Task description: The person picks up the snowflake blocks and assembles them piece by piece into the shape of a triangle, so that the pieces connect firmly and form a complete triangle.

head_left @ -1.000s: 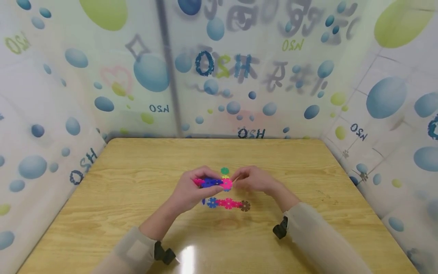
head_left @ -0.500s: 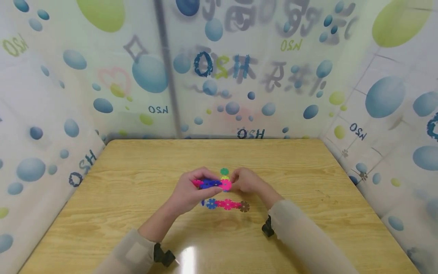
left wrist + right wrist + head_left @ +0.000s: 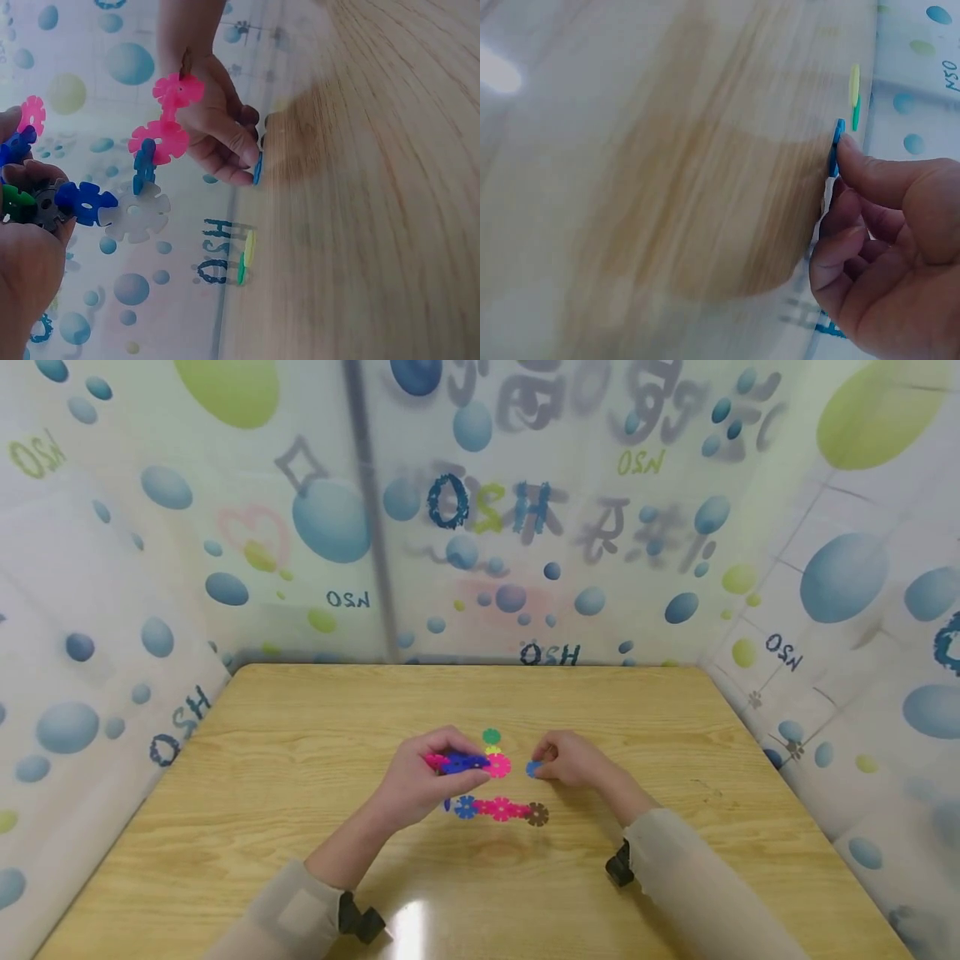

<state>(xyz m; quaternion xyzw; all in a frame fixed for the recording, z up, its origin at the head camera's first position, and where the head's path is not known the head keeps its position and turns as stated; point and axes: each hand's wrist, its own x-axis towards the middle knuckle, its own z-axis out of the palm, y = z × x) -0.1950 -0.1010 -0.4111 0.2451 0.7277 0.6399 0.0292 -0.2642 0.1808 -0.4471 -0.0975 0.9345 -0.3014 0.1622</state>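
My left hand (image 3: 411, 777) grips a chain of flower-shaped plastic interlocking discs, with a pink disc (image 3: 498, 766) sticking out past the fingertips. In the left wrist view the chain loops through a dark blue disc (image 3: 87, 204), a white disc (image 3: 136, 214) and pink discs (image 3: 159, 142); part is hidden in the palm. Below the hand, the chain's lower run ends in a brown disc (image 3: 536, 814). My right hand (image 3: 573, 760) pinches a single blue disc (image 3: 837, 148) between thumb and finger, low by the tabletop, apart from the chain.
A green disc (image 3: 491, 737) and a yellow disc (image 3: 492, 750) lie on the wooden table (image 3: 315, 718) beyond the left hand's fingertips. A patterned curtain (image 3: 480, 568) encloses the table at the back and sides.
My right hand went left to the loose discs behind the chain, then drew back right with the blue disc pinched. The left hand and its chain have stayed nearly still.
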